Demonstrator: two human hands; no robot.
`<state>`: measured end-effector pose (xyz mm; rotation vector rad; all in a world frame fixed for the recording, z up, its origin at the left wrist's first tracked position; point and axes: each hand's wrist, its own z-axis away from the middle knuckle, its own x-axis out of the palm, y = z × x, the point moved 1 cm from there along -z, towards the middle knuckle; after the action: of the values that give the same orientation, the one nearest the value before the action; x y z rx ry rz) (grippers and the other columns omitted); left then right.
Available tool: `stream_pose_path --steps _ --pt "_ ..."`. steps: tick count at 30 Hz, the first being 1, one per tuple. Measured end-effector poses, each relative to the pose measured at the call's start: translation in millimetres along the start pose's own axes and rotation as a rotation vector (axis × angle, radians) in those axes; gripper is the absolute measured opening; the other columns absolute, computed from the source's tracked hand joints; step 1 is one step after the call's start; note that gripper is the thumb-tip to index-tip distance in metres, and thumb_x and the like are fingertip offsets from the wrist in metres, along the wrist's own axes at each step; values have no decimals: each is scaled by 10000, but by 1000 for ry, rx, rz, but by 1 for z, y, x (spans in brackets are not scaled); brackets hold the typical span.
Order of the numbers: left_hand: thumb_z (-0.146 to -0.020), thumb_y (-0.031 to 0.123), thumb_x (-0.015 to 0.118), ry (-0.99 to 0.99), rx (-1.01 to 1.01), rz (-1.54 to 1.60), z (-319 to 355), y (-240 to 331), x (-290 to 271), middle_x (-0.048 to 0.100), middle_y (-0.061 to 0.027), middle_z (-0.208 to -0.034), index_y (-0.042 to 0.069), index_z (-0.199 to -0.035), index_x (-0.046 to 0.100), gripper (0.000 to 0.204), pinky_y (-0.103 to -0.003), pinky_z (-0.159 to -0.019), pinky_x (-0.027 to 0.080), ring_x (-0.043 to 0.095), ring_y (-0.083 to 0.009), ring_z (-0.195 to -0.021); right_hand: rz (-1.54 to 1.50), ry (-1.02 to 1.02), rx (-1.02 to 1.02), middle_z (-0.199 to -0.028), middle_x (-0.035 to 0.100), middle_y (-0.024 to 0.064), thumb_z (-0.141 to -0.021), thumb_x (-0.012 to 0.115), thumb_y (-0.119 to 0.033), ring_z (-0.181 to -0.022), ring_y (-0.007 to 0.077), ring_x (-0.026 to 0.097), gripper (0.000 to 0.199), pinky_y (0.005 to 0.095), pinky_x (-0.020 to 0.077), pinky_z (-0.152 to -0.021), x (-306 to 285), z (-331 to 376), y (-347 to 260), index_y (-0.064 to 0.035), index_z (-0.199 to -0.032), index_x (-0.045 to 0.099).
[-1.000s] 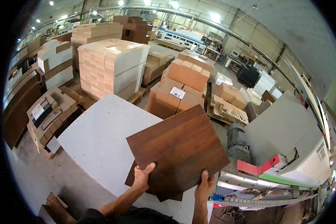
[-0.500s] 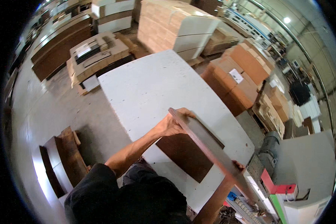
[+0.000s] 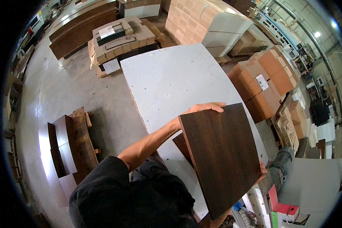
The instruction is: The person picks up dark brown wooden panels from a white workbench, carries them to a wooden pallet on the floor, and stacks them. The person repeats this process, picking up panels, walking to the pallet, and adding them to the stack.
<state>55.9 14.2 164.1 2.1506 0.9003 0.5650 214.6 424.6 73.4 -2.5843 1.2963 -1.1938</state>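
Observation:
A dark brown wood-grain panel (image 3: 224,155) is held up between my two hands, its broad face turned toward me. My left hand (image 3: 206,108) grips its far edge, fingers lying over the top. At the right edge, fingertips of my right hand (image 3: 262,173) curl around the panel; the rest of that hand is hidden behind it. Below lies a second dark panel (image 3: 182,148) on the white worktable (image 3: 167,81), mostly covered by the raised one.
Panels on a wooden pallet (image 3: 83,140) stand on the floor to my left. Farther off are a stack of boards (image 3: 119,36), a tall pile of panels (image 3: 201,22) and brown cartons (image 3: 254,81). Close on my right is a machine with a grey motor (image 3: 283,161) and a red part (image 3: 281,205).
The held panel has turned from nearly edge-on to showing its broad face. Both hands keep their grip on it. The whole view has shifted, with the table now farther right.

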Motion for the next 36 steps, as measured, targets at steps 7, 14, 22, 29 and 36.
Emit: stream_pose_path --steps 7,14,22,29,36 --pt "-880 291 711 16 -51 43 -9 5 -1 395 -195 -1515 71 -1317 587 504 -523 -1124 383 413 -343 -1384 -107 76 98 -1058 646 131 -1042 398 -292 -1099 316 575 369 463 415 -1044 -10 9 4 -1 -1208 553" --pt "-780 241 791 192 -101 186 -27 48 34 452 -115 -1446 91 -1365 522 661 -513 -1178 260 336 -311 -1414 -449 277 200 -1046 650 124 -1035 403 -290 -1095 303 580 376 446 415 -1042 -28 52 22 8 -1220 540" --pt "-907 211 691 370 -87 310 -32 61 53 555 -148 -1375 49 -1281 599 417 -482 -1181 261 330 -305 -1443 -407 381 181 -1076 645 150 -1018 397 -301 -1054 293 599 443 408 440 -995 -43 92 9 43 -1280 490" --pt "-964 187 625 377 -147 575 -23 48 58 661 -100 -1252 74 -1168 692 243 -442 -1150 344 496 -254 -1328 -770 378 201 -1152 626 199 -1013 358 -293 -1000 261 618 507 382 472 -931 -51 83 -15 95 -1324 458" --pt "-995 230 568 386 -269 749 -22 53 57 653 -94 -1270 77 -1180 688 268 -425 -1128 381 538 -219 -1274 -583 458 69 -1097 645 178 -1020 322 -283 -991 250 619 496 373 497 -904 -27 85 -3 86 -1325 449"
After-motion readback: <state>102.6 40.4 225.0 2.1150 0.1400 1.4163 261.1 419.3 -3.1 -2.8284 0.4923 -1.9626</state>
